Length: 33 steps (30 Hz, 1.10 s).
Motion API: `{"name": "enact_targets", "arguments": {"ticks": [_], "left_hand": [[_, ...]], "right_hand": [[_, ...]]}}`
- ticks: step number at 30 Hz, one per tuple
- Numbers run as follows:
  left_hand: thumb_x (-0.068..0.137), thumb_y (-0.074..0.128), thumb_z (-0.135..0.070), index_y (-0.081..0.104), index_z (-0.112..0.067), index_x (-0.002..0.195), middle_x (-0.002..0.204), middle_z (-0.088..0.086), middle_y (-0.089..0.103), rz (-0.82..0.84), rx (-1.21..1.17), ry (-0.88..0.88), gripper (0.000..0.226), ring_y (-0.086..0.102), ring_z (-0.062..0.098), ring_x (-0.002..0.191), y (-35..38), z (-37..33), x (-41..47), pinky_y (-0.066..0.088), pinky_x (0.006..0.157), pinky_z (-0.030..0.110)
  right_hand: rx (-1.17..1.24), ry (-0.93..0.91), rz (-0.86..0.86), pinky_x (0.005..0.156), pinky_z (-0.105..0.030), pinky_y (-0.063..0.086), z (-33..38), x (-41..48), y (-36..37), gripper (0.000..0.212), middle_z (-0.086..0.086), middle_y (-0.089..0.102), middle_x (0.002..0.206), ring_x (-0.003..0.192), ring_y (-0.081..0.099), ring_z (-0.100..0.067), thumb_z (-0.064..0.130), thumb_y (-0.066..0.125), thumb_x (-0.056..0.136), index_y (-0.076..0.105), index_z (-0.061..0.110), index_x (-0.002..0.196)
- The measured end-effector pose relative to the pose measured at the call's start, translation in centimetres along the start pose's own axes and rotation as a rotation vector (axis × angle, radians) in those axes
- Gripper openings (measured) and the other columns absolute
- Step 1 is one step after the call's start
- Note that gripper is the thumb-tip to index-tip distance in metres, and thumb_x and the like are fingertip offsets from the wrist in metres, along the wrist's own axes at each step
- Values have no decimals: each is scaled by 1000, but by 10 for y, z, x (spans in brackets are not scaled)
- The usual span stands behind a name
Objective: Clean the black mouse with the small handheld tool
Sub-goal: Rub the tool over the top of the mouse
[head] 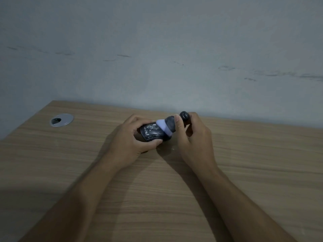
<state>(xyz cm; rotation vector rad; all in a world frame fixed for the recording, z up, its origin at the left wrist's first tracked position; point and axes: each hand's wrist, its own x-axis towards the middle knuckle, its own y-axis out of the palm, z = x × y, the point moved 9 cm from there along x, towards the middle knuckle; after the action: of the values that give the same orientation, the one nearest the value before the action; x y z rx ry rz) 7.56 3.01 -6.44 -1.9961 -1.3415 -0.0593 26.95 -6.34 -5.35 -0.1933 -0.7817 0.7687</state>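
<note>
On the wooden desk (pixel 244 172), near its far edge and well right of the metal cable grommet (pixel 61 120), we work with both hands. Our left hand (pixel 130 142) is clamped around the black mouse (pixel 152 133), steadying it where it sits low on the desk. Our right hand (pixel 192 137) is closed on the small handheld tool (pixel 170 125), whose pale band touches the mouse's front. White flecks show on the shell, so short, light strokes with the mouse kept still should serve best.
</note>
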Motion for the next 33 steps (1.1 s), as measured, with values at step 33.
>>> {"name": "enact_targets", "arguments": {"ticks": [33], "left_hand": [[75,98,-33,78,-30,120,117,-11,68,-44,-63,-101,50,68,3,106,-5,7,-1,48,85,7]], "right_hand": [[66,63,-23,58,-13,36,0,-3,-6,20,12,55,64,59,53,-5,31,68,109,65,21,92]]}}
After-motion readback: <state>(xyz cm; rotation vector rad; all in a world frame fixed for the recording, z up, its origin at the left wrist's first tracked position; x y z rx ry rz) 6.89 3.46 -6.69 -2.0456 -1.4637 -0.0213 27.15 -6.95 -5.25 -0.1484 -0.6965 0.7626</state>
